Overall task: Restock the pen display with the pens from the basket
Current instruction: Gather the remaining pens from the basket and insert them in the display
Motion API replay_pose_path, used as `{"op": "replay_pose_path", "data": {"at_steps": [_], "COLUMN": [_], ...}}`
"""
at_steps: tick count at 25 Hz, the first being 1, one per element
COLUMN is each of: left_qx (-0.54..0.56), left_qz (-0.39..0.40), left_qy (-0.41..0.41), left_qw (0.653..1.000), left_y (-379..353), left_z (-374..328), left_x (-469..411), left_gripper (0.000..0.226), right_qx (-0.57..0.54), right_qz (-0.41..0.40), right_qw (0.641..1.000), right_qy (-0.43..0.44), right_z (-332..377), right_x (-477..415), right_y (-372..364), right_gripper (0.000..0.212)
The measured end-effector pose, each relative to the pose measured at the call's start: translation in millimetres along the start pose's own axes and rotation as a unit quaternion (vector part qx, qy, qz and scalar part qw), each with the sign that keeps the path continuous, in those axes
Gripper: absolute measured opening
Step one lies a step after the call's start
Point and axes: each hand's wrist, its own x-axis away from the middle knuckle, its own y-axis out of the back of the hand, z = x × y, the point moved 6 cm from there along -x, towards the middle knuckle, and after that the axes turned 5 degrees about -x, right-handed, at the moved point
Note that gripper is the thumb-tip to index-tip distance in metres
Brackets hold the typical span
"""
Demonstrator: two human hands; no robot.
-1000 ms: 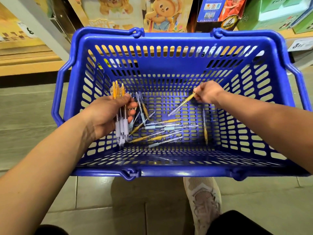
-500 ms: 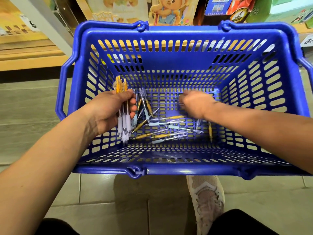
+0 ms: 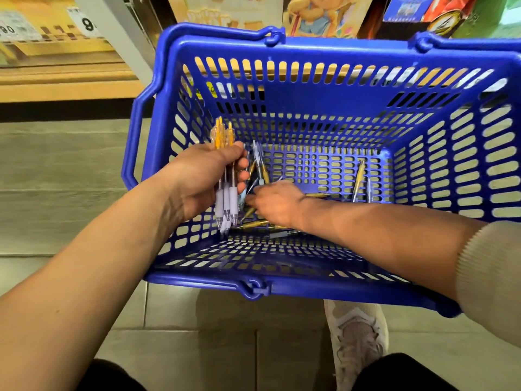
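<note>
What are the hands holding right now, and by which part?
Left hand grips a bunch of pens around their middles. Right hand reaches among loose pens in the basket; whether it holds one cannot be told.

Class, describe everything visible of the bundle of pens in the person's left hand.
The bundle of pens is a handful of click pens with orange translucent tops, clear barrels and pale lilac rubbery grips. They stand near upright, tips down, gripped round the middle by the left hand, inside the blue basket near its left wall.

basket (image 3: 338, 49): right side cropped | right hand (image 3: 277, 203): grip unclear, maybe on pens (image 3: 253, 223)
</note>
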Motion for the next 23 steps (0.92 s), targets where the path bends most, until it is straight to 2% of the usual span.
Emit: {"op": "replay_pose_path", "data": {"at_steps": [5, 7, 9, 11, 14, 17, 18, 20, 23], "left_qx": [0.003, 0.002, 0.002, 0.001, -0.001, -0.001, -0.002, -0.005, -0.005], "left_qz": [0.002, 0.006, 0.008, 0.01, 0.004, 0.005, 0.005, 0.004, -0.001], "left_qy": [0.0, 0.005, 0.01, 0.012, 0.007, 0.004, 0.003, 0.004, 0.004], "left_qw": [1.0, 1.0, 1.0, 1.0, 1.0, 1.0, 1.0, 1.0, 1.0], "left_y": [2.4, 2.8, 3.7, 4.9, 5.7, 5.8, 6.0, 6.4, 7.1], "left_z": [0.6, 1.0, 1.1, 0.5, 0.2, 0.5, 0.8, 1.5, 2.5], "left_x": [-1.0, -2.2, -3.3, -3.7, -5.1, -6.1, -6.7, -6.9, -6.7], "left_gripper": [0.013, 0.014, 0.014, 0.014, 0.014, 0.014, 0.014, 0.015, 0.016], "right_qx": [-0.016, -0.078, -0.211, -0.381, -0.529, -0.712, -0.745, -0.778, -0.799], "right_qz": [-0.025, -0.063, -0.092, -0.103, -0.125, -0.107, -0.102, -0.099, -0.095], "right_qw": [0.999, 0.994, 0.973, 0.916, 0.832, 0.686, 0.651, 0.611, 0.585], "right_qy": [0.038, 0.036, -0.002, -0.069, -0.112, -0.104, -0.106, -0.108, -0.101], "right_z": [-15.9, -31.6, -47.9, -63.5, -78.7, -84.2, -85.3, -86.8, -85.5], "right_x": [10.3, 19.9, 28.4, 34.1, 38.0, 39.9, 41.8, 45.2, 49.8], "right_y": [1.8, 9.6, 19.0, 26.9, 39.3, 44.5, 44.5, 42.8, 43.8], "right_gripper": [0.034, 0.025, 0.017, 0.012, 0.015, 0.024, 0.025, 0.022, 0.019]}}
